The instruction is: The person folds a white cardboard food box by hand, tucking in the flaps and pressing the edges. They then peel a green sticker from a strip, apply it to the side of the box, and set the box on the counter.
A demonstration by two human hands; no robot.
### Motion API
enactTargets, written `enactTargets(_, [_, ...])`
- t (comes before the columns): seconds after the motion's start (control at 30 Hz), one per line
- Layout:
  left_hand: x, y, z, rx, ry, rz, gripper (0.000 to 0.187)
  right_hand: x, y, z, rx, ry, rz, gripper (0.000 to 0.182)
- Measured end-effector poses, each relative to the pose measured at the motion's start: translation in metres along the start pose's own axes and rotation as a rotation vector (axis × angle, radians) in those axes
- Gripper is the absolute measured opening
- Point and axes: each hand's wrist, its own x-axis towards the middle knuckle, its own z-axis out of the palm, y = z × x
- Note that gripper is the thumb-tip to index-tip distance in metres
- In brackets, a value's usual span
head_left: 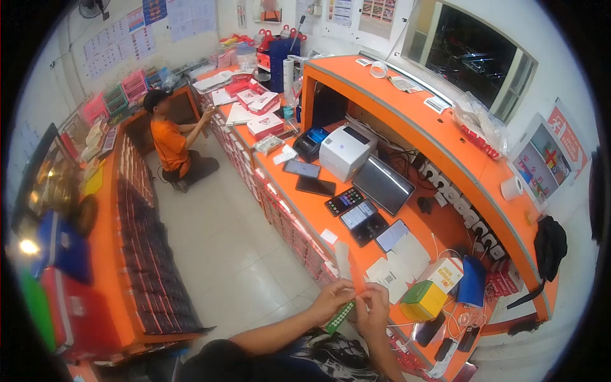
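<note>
My left hand (333,302) and my right hand (373,309) meet in front of my body at the counter's near edge, fingers pinched together. Between them they hold a thin strip; its orange part (358,280) sticks up above the fingertips. A green part with rows of white dots (340,318) hangs below, between the hands. Behind the fingers rises a pale whitish strip (342,258). Just past the hands, white sheets (407,254) lie on the orange counter (356,253), and a yellow-and-green box (424,301) stands beside my right hand.
Several phones (363,223), a tablet (383,184) and a white label printer (345,151) crowd the counter. Cables and a power bank (469,339) lie at the right. A person in an orange shirt (170,146) crouches in the aisle. Stacked boxes (149,274) line the left shelf.
</note>
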Motion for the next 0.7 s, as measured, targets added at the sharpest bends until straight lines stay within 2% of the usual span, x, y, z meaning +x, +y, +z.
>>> enactTargets(0.03, [0.0, 0.001, 0.003, 0.004, -0.007, -0.003, 0.021, 0.003, -0.001, -0.001, -0.014, -0.021, 0.013, 0.018])
enactTargets(0.07, [-0.001, 0.002, 0.007, 0.039, -0.018, 0.094, 0.025, 0.006, -0.004, -0.003, -0.016, -0.012, 0.014, 0.018])
enactTargets(0.1, [-0.001, 0.005, 0.011, 0.074, -0.031, 0.19, 0.029, 0.01, -0.012, -0.006, -0.011, -0.047, 0.099, 0.022])
enactTargets(0.17, [0.001, 0.003, 0.012, 0.095, -0.006, 0.177, 0.032, 0.015, -0.018, -0.011, -0.006, -0.07, 0.189, 0.026])
enactTargets(0.23, [0.001, 0.0, 0.013, 0.119, 0.017, 0.162, 0.036, 0.017, -0.016, -0.018, -0.189, -0.108, 0.073, 0.038])
enactTargets(0.27, [0.001, -0.002, 0.013, 0.13, -0.004, 0.18, 0.038, 0.018, -0.016, -0.018, -0.192, -0.096, 0.08, 0.038])
enactTargets(0.33, [0.001, 0.003, 0.018, 0.145, -0.04, 0.191, 0.04, 0.02, -0.017, -0.017, -0.213, -0.077, -0.071, 0.05])
enactTargets(0.4, [-0.005, 0.01, 0.022, 0.639, 0.007, 0.264, 0.047, 0.02, -0.021, -0.015, -0.204, -0.057, -0.055, 0.048])
enactTargets(0.53, [0.003, 0.01, 0.013, 0.541, -0.164, 0.321, 0.046, 0.017, -0.018, -0.017, -0.109, 0.006, 0.013, 0.041])
enactTargets(0.6, [0.01, 0.016, 0.011, 0.447, -0.181, 0.547, 0.037, 0.014, -0.019, -0.019, -0.103, 0.001, -0.011, 0.04])
enactTargets(0.63, [0.013, 0.018, 0.014, 0.449, -0.194, 0.54, 0.037, 0.014, -0.02, -0.02, -0.095, -0.021, -0.044, 0.039])
enactTargets(0.7, [0.017, 0.022, 0.026, 0.206, -0.004, 0.439, 0.03, 0.015, -0.019, -0.021, -0.111, -0.019, -0.081, 0.039])
